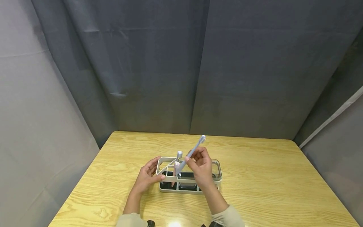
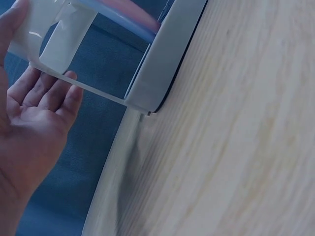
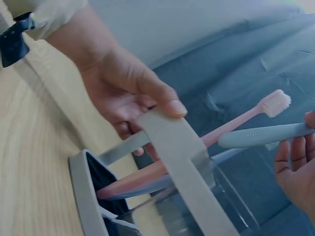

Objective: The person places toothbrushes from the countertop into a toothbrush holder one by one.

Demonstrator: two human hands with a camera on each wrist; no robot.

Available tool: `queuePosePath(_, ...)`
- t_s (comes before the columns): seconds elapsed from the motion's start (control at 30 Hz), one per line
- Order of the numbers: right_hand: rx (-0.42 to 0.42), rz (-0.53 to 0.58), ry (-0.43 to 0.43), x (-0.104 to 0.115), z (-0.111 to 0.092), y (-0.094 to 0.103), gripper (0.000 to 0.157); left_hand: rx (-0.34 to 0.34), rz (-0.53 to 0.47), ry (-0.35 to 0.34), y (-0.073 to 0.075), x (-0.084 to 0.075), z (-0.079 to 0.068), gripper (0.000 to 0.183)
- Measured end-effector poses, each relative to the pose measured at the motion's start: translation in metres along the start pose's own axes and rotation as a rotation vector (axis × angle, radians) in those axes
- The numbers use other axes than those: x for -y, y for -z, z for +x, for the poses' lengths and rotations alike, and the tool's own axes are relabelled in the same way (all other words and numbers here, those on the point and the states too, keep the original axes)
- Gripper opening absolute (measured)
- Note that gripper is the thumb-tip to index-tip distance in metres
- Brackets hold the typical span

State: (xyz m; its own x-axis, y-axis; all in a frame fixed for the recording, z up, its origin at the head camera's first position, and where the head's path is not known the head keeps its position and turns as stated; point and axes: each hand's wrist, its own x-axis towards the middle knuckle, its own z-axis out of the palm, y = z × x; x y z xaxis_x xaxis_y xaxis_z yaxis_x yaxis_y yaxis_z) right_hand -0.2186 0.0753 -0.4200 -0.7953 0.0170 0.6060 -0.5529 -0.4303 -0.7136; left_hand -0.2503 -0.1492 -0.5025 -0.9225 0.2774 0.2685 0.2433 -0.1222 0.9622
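A white toothbrush holder [image 1: 195, 181] with an upper frame and a dark-lined base stands on the table. My left hand [image 1: 145, 179] grips the left end of its upper frame, thumb on the front rim. My right hand [image 1: 203, 171] pinches a light blue toothbrush [image 1: 195, 149], tilted with bristles up, above the holder. In the right wrist view its handle end [image 3: 256, 135] is beside the frame's outer side. A pink toothbrush [image 3: 236, 122] leans in the left compartment, its handle end on the base. Another bluish toothbrush [image 1: 179, 154] stands beside it, partly hidden.
A clear container [image 3: 224, 196] sits in the holder beside the toothbrush compartment. The wooden table [image 1: 266, 176] extends around it. Grey curtains [image 1: 147, 78] hang behind the table and at both sides.
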Motion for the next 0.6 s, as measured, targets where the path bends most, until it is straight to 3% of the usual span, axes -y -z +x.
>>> queuePosePath(0.33, 0.025, -0.062, -0.015, -0.011, -0.006, -0.003, 0.023, 0.01, -0.016, 0.007, -0.001, 0.0, 0.0, 0.073)
queuePosePath(0.6, 0.02, -0.199, -0.132, -0.015, -0.005, -0.004, 0.011, 0.009, -0.01, 0.028, -0.002, -0.001, 0.0, 0.073)
